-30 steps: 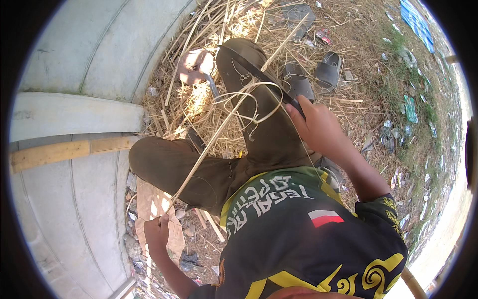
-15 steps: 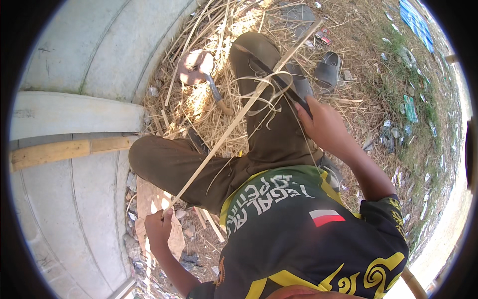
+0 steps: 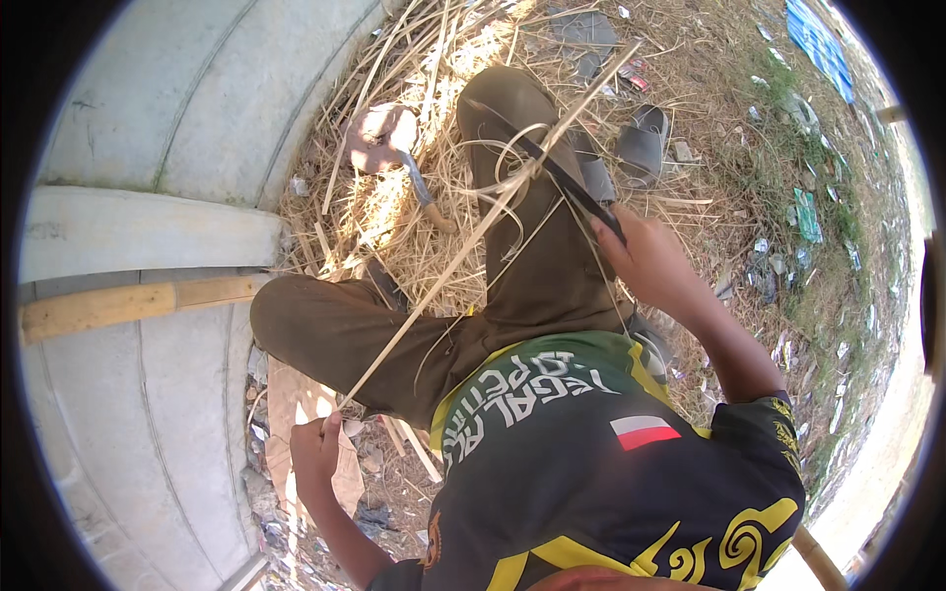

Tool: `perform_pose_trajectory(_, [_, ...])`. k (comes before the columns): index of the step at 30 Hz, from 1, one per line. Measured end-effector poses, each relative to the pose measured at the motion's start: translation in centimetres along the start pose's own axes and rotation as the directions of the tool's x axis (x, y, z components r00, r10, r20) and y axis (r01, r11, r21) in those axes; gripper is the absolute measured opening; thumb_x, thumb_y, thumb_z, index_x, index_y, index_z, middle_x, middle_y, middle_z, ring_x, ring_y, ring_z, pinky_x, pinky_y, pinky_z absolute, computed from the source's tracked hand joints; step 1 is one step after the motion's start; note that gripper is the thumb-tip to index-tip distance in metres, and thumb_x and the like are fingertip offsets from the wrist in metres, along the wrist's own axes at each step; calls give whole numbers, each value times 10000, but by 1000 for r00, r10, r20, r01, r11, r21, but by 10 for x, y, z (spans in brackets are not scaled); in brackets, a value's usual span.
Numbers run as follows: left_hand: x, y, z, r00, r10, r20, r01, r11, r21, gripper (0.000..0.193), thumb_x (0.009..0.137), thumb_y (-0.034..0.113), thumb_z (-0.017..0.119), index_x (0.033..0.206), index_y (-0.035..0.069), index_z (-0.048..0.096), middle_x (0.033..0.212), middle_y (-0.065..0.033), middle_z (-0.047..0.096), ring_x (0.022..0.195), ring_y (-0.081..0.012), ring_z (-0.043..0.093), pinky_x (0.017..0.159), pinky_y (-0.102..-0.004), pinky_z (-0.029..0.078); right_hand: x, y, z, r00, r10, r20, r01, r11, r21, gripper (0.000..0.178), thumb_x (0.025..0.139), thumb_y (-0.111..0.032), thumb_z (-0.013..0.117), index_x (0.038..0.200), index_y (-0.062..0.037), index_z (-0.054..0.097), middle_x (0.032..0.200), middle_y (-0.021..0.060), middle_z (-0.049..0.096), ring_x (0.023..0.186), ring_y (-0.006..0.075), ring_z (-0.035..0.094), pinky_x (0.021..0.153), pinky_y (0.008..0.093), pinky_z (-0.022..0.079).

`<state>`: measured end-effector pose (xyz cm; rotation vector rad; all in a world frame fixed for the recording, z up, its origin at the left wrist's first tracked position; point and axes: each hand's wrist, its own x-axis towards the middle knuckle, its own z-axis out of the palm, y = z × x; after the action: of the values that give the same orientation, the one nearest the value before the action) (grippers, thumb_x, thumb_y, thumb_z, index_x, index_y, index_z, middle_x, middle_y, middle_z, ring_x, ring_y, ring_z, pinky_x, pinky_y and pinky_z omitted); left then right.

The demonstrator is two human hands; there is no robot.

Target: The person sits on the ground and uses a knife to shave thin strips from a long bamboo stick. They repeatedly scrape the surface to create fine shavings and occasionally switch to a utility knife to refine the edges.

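- Pale wall (image 3: 138,424): stands well to the left of the left hand, with a bamboo pole (image 3: 108,308) against it, ahead of that hand.
- Left hand (image 3: 314,451): pinches the near end of the pale strip (image 3: 443,276), above brown cardboard (image 3: 345,478) on the ground.
- Curved tool (image 3: 426,197): lies ahead, between the hands, over straw-like shavings (image 3: 345,231).
- Strip: slants from the left hand over the trousered legs and extends beyond the right hand, thin curls (image 3: 507,158) hanging near its middle.
- Dark-bladed knife (image 3: 581,192): crosses the strip just ahead of the right hand.
- Right hand (image 3: 645,258): fingers wrapped around the knife's handle.
- Grey sandal (image 3: 642,146): on the ground beyond the right hand.
- Blue sheet (image 3: 820,49): far off to that hand's right.
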<state>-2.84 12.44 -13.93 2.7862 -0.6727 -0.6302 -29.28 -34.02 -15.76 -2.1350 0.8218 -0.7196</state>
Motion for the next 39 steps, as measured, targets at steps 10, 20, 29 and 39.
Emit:
perform_pose_trajectory(10, [-6,3,-5,999,25,-34,-26,999,-19,712,981,562,531,636,-61,508,498,-134,368,497,-225,328,508,-438,305,6,-36,-33,940,-28,-341,263,698,666,343,1069,-306,488,833,-59,517,594,-12,505,477,93,475,434,275,359])
perform_pose_trajectory(20, [-14,0,0,999,-14,-30,14,1000,13,765,967,602,532,594,-64,483,479,-145,354,474,-240,331,506,-452,308,-11,-41,-35,996,16,-86,20,913,408,386,1051,-291,534,787,-10,516,574,49,516,506,118,520,483,323,371])
perform_pose_trajectory(29, [-13,18,9,999,-52,-3,52,999,-15,727,967,584,546,630,-60,532,485,-129,372,486,-218,358,512,-429,321,-14,-22,2,944,229,239,-207,972,-115,335,1020,-318,573,912,-2,543,569,143,540,538,310,604,509,387,443])
perform_pose_trajectory(39, [-16,35,35,997,-50,-67,45,997,-65,709,968,573,562,622,-44,530,477,-107,368,482,-197,348,494,-405,312,-28,-23,26,784,-498,372,568,816,-105,342,919,-372,677,885,-51,565,686,83,555,592,281,600,520,376,461])
